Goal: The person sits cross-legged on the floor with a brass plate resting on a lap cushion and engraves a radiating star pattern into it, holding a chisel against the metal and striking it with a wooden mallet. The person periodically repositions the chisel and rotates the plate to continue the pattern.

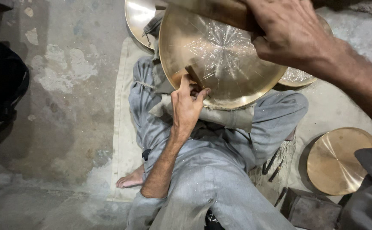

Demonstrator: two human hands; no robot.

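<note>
Resting on the person's lap, a large brass plate (224, 59) with a star-like engraved pattern at its centre lies tilted on a pale cloth pad (228, 117) that sits across the grey-clad knees. The left hand (188, 104) is at the plate's near rim, thumb and fingers pinched together on a small dark chisel (193, 76) whose tip touches the plate's inner surface. The right hand (290, 32) is above the plate's far edge, fingers wrapped tight around a wooden mallet handle (220, 12) that crosses the top of the view. Behind the plate's left side, part of a second brass plate (138, 17) shows, and another engraved one (296, 77) peeks out on the right, under the right wrist. A plain brass disc (337, 159) lies on the floor near the person's right side, with a few dark tools (273, 164) beside it. A bare foot (130, 179) rests on the light mat (124, 127).
</note>
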